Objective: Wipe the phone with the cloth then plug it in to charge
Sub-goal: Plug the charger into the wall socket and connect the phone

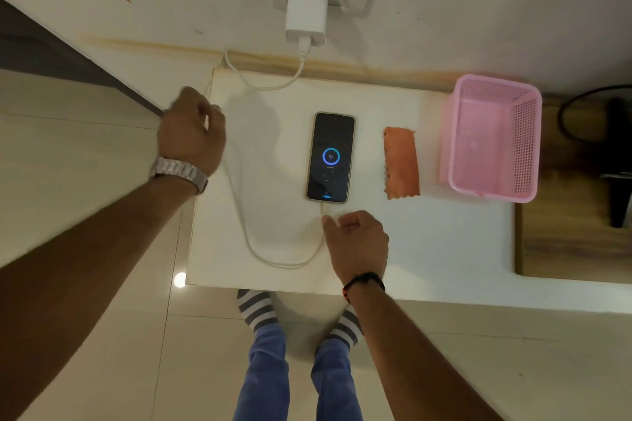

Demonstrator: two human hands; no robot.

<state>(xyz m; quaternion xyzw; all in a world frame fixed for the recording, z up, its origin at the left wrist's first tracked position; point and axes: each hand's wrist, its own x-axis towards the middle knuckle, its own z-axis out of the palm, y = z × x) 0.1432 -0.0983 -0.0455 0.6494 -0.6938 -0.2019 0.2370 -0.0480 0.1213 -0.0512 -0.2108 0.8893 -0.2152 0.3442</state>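
Note:
The phone [330, 157] lies face up in the middle of the white table [444, 249], its screen lit with a charging ring. A white charging cable [273, 261] runs from its lower end in a loop to the white charger [306, 12] in the wall socket. An orange cloth [402, 162] lies flat just right of the phone. My right hand [357, 244] hovers just below the phone with loosely curled fingers, its thumb tip beside the cable plug. My left hand [191, 133] is blurred at the table's left edge, fingers curled with the cable passing through them.
An empty pink plastic basket [492, 137] stands at the table's right rear. Beyond it, a wooden surface [564, 249] carries a dark object and a black cord. The wall runs along the table's far edge. Tiled floor and my feet in striped socks lie below.

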